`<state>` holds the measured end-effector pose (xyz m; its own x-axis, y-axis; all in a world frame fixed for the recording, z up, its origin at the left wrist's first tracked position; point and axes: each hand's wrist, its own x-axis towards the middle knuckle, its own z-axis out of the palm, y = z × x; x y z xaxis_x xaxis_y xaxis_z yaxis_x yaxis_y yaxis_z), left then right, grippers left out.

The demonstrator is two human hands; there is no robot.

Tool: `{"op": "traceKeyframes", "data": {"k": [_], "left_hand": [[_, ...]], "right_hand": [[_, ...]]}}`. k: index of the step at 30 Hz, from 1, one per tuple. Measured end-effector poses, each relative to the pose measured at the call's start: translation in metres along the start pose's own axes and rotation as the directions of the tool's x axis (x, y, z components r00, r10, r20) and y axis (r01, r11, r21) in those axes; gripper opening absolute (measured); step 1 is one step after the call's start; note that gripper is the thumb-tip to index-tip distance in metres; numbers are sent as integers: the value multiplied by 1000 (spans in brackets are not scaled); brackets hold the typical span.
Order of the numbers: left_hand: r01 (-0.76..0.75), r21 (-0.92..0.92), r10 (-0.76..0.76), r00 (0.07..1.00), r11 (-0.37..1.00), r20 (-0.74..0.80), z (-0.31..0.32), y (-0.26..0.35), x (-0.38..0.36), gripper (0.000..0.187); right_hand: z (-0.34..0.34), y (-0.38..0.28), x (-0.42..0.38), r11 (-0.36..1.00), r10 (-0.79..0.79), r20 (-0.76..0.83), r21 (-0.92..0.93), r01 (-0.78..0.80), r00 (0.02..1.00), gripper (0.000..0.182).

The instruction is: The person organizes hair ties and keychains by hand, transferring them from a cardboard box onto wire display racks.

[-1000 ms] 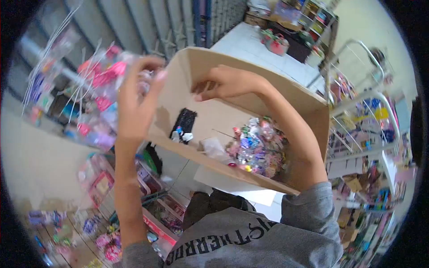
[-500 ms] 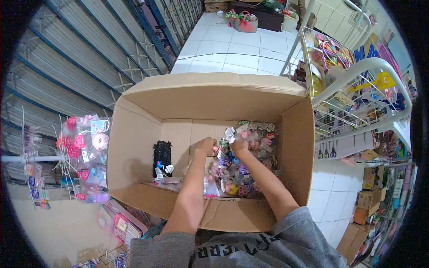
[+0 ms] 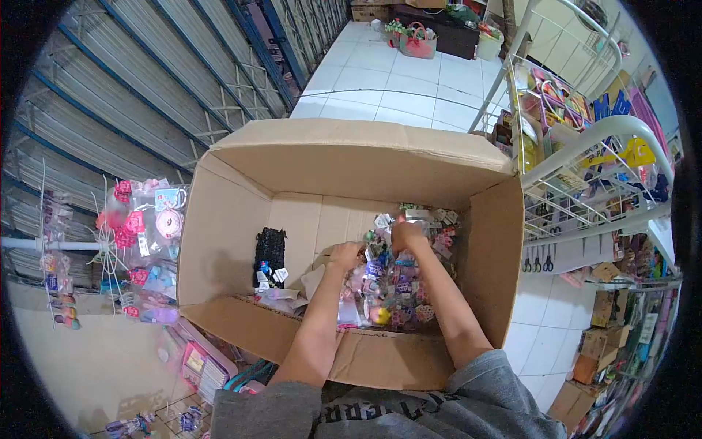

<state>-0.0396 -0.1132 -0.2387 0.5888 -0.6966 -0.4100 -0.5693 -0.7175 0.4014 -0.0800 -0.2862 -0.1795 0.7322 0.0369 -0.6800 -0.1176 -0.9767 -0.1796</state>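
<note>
Both my arms reach into a large open cardboard box [image 3: 365,157]. A pile of small plastic-wrapped trinkets [image 3: 402,289] in pink, purple and yellow, several with white tags, fills its right side. My left hand [image 3: 346,255] is closed at the pile's left edge; its fingertips are partly hidden among the packets. Over the upper part of the pile, my right hand [image 3: 407,238] is also closed, and what it grips is hidden. A black textured bundle [image 3: 270,252] lies at the left of the box floor, with small white tags [image 3: 278,275] at its lower end.
Packets of pink hair accessories [image 3: 150,227] hang on a rack left of the box. To the right stands a white wire basket rack [image 3: 578,175] with goods and hanging scissors [image 3: 538,259]. A metal shutter [image 3: 146,80] is at upper left; a red-pink basket [image 3: 418,45] sits on the tiles.
My right hand has moved slightly right over the pile, and my left hand has shifted a little right and down. The whole view has also shifted slightly.
</note>
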Motion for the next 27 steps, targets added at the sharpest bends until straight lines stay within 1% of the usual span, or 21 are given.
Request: {"op": "traceKeyframes", "data": {"k": [1,3,4,5,6,8,9,11,12,13,14,15,17,18,20,21,22,24,25,26,27], "left_hand": [[10,22,-11,999,1000,48,-6,1,0,27],[30,43,-33,996,999,85,-18,-4,4,24],[48,32,-53,977,998,208,-27,-10,5,23],[69,25,-73,943,997,326,-36,-15,7,22],[82,30,-87,945,996,315,-48,-17,4,22],[203,-212,-122,932,956,342,-81,-14,-9,19],[178,-328,-33,914,928,405,-103,-8,-17,19],[166,-394,-3,924,904,383,-124,-15,-28,20],[144,-463,43,928,874,369,-139,-12,-39,22],[229,-467,-18,910,854,414,-155,-9,-50,24],[234,-468,-29,914,852,404,-169,-4,-64,24],[188,-544,17,937,817,350,-182,-1,-79,24],[114,-723,84,969,681,232,-189,-13,-104,28],[112,-728,62,976,677,208,-195,-15,-123,28],[-42,-868,96,995,494,7,-208,-15,-165,34],[-118,-914,110,991,387,-81,-211,-15,-189,37],[-140,-914,76,990,381,-120,-212,-13,-216,37],[-407,-896,-16,909,180,-416,-211,-6,-274,34],[-456,-878,-41,884,148,-466,-203,-12,-300,35],[-534,-834,-139,823,141,-551,-195,-10,-327,44],[-557,-827,-197,805,74,-560,-187,-7,-357,49]], "right_hand": [[13,13,18,987,18,-21,162,-14,1000,40],[-9,16,7,978,2,-14,210,1,1000,39],[-24,15,-1,964,-14,-4,266,14,1000,38],[-44,8,-15,987,-63,-12,147,65,998,37],[-59,5,-27,987,-78,-20,141,80,997,37],[-79,5,-40,948,-143,-42,281,149,989,37],[-82,8,-39,947,-159,-53,274,168,986,37],[-84,9,-36,909,-213,-290,292,299,933,44],[-96,-1,-46,905,-228,-296,288,314,928,44],[-111,-7,-62,870,-294,-285,316,379,912,35],[-123,-16,-78,831,-361,-273,340,440,892,27],[-129,-24,-87,830,-377,-276,324,454,884,27],[-138,-42,-103,408,-548,-361,672,618,754,22],[-143,-53,-112,408,-574,-356,656,635,737,22],[-157,-80,-132,271,-642,-456,617,739,616,21],[-163,-97,-143,225,-649,-461,644,732,605,23],[-163,-114,-145,227,-686,-441,626,746,579,23],[-164,-148,-144,-53,-696,-552,677,734,459,24],[-164,-168,-141,-94,-726,-543,686,722,422,26],[-163,-191,-146,-102,-772,-510,689,717,380,26],[-163,-215,-156,-202,-802,-499,744,636,329,26]]}}
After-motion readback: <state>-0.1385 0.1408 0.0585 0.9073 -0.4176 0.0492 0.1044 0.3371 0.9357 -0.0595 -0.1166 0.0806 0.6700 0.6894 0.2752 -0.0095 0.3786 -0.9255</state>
